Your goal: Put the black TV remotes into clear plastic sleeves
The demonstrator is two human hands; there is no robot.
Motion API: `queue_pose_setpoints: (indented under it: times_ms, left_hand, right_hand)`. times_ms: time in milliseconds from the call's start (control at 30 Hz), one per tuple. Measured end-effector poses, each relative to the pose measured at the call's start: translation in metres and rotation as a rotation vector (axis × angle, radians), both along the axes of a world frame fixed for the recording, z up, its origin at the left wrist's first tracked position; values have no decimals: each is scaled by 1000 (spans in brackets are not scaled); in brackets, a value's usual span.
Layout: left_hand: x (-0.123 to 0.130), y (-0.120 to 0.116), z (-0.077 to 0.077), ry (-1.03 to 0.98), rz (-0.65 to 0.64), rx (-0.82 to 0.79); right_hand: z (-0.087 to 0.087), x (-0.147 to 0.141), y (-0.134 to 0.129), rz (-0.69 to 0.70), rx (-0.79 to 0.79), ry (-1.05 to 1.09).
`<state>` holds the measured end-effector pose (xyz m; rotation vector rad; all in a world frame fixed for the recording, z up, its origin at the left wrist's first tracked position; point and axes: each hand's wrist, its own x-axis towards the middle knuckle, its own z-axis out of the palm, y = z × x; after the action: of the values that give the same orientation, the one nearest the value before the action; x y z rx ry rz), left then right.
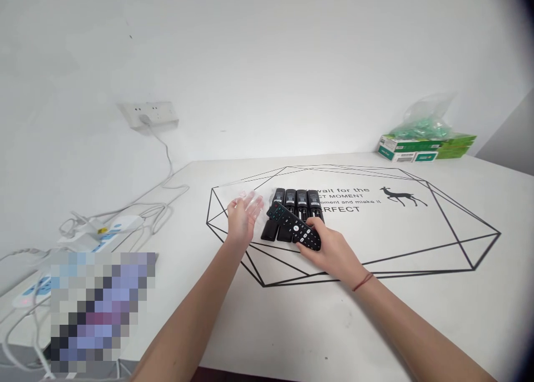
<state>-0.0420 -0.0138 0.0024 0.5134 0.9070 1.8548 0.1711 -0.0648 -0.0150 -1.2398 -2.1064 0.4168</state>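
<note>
My right hand (pixel 327 247) is wrapped round a black remote control (pixel 296 227), held tilted with its buttons facing up. My left hand (pixel 241 221) pinches a clear plastic bag (pixel 253 205) just left of the remote's top end. Behind the held remote, several black remote controls (pixel 302 197) lie side by side in a row, backs up, with their battery compartments uncovered. Loose black battery covers (pixel 270 230) rest in front of that row; the held remote hides part of them.
A white table (pixel 417 309) bears a printed black line pattern, text and a deer. Green and white boxes (pixel 409 144) with a plastic bag (pixel 425 120) on top stand at the back right. To the left are power strips (pixel 117 233), cables and a wall socket (pixel 156 114).
</note>
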Motion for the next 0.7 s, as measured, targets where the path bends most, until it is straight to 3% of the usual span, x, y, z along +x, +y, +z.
queue_pose_setpoints:
  times_ms: [400, 700]
  left_hand:
    - [22, -8, -4, 14, -72, 14]
    - [19, -5, -7, 25, 0, -63]
  right_hand:
    - [0, -3, -2, 19, -33, -21]
    - [6, -4, -7, 109, -44, -49]
